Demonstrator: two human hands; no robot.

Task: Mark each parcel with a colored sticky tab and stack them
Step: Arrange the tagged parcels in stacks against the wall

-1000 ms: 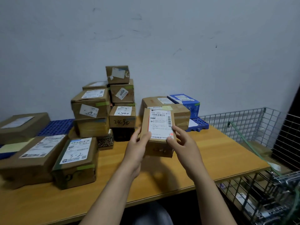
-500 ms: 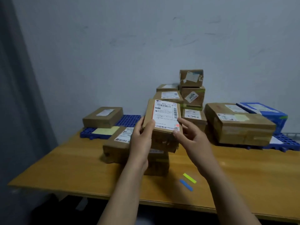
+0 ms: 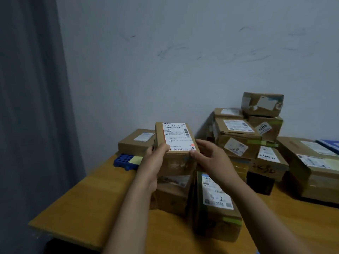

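**Change noted.** Over the last second the parcel (image 3: 175, 142) has travelled from in front of the right-hand boxes to the left end of the bench (image 3: 91, 208). It now sits over a lower parcel (image 3: 172, 193). It is label up, and an orange tab (image 3: 192, 145) shows at the near right corner of the label. I judge the marking of this one done and the stacking step in hand.

**Grip.** My left hand (image 3: 154, 162) grips the near left edge, thumb over the top face. My right hand (image 3: 211, 158) holds the near right corner, thumb at the edge and fingers curled along the side.

**Surroundings.** A parcel marked 3-2 (image 3: 214, 204) lies just beside the lower one. The tall stack (image 3: 236, 136) stands behind it against the wall.

**Not verified.** The underside of the carried parcel is hidden, so it may be resting on the lower parcel or just clear of it; I cannot tell. The fingertips behind it are concealed. The loose tabs seen on the bench half a second ago are out of view. Motion blur makes the smaller labels unreadable.
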